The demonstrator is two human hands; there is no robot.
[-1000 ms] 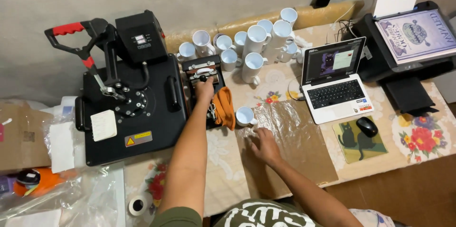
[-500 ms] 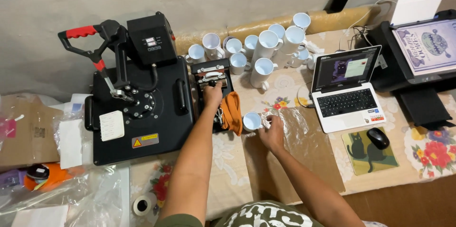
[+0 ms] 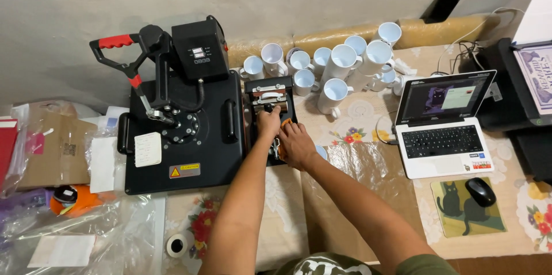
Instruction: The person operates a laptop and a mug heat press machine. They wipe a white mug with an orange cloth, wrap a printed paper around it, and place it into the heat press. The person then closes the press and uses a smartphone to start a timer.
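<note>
Our left hand point(image 3: 268, 123) curls on the mug press point(image 3: 270, 108); right hand point(image 3: 296, 144) seemingly grips a mug point(image 3: 322, 152), mostly hidden beneath.

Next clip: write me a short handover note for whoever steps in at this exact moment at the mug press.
Left hand: resting on the mug press attachment, beside the black heat press.
Right hand: on the orange heating wrap; a white mug shows just behind it, grip unclear.
Done: mug brought to the press.
Left: mug not visibly seated; blank mugs wait behind. Laptop open on the right.
</note>
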